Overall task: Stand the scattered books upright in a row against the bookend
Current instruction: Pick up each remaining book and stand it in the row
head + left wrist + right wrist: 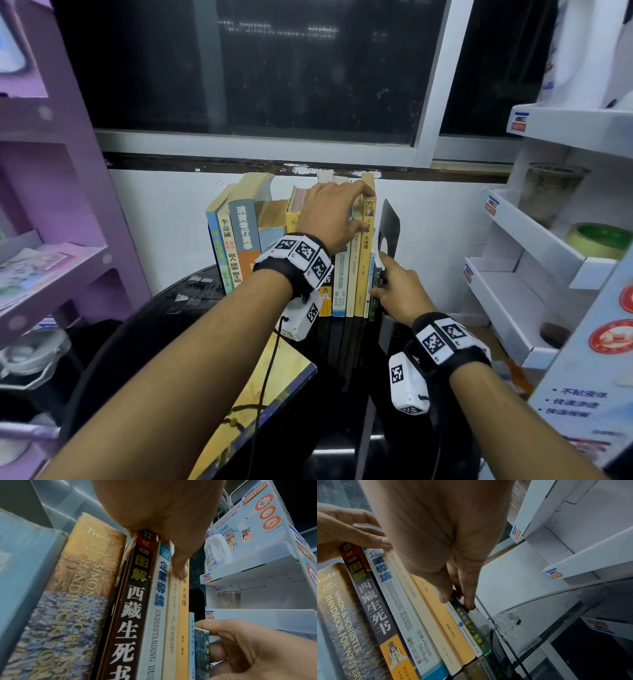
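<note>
Several books stand upright in a row on a black glossy table, with a black metal bookend at the row's right end. My left hand holds the top of a tall yellow book, fingers over the top edge and thumb on the spines. My right hand pinches a small thin green book standing between the yellow book and the bookend, thumb on one side and fingers on the other. Another book with a yellow cover lies flat at the table's front.
A purple shelf unit stands close on the left. On the right, a white display rack holds a plastic cup, a white bottle and a tape roll. A white wall and dark window lie behind the books.
</note>
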`<state>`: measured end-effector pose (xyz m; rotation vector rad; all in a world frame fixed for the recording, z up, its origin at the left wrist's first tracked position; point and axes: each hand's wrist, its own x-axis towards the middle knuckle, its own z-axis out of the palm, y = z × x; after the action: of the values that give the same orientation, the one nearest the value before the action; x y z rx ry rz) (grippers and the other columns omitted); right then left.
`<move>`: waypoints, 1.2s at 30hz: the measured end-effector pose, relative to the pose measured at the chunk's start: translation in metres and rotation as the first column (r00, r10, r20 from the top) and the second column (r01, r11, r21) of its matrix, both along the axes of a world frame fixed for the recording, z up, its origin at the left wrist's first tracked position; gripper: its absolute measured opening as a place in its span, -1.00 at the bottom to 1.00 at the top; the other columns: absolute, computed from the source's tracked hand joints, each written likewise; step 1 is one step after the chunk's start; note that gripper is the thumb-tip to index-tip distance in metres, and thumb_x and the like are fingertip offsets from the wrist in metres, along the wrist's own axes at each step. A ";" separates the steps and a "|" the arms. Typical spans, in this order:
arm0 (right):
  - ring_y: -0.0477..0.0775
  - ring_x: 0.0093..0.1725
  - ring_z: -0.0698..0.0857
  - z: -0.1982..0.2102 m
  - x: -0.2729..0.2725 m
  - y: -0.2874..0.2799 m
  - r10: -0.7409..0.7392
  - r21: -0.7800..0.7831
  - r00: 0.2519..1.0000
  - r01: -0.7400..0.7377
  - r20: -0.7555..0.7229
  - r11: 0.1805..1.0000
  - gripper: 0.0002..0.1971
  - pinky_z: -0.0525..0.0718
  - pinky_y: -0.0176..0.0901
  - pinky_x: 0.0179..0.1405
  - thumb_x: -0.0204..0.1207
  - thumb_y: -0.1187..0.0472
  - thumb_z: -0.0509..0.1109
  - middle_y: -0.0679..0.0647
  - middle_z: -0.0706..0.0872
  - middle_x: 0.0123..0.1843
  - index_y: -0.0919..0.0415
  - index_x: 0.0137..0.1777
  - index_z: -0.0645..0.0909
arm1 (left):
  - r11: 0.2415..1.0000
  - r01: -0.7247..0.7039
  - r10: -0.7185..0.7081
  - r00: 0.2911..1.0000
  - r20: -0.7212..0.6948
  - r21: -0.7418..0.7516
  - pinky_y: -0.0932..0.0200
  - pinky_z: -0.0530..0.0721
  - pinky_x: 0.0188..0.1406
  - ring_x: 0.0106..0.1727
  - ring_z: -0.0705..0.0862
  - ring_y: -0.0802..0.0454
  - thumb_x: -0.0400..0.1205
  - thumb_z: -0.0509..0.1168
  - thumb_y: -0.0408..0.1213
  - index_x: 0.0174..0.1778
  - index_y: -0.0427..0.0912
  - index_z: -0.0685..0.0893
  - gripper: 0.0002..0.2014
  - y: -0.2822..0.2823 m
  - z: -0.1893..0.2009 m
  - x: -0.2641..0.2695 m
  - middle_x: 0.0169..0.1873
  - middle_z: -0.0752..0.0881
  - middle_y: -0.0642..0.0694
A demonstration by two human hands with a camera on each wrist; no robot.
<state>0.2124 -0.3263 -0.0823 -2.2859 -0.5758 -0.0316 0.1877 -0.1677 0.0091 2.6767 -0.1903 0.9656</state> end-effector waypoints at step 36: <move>0.16 0.13 0.76 0.001 0.005 0.008 -0.170 -0.051 0.980 0.176 0.101 0.983 -0.58 0.72 0.07 0.22 0.51 0.31 0.48 0.14 0.78 0.14 0.08 0.36 0.58 | 0.998 0.003 -0.001 1.000 -0.016 0.066 0.04 0.29 0.34 0.28 0.54 -0.01 0.53 0.42 0.01 0.34 0.14 0.50 -0.54 0.004 0.001 -0.001 0.25 0.69 0.09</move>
<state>0.2171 -0.3183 -0.0815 -2.3972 -0.4302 -0.2136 0.1867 -0.1641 0.0099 2.7430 -0.2254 0.9526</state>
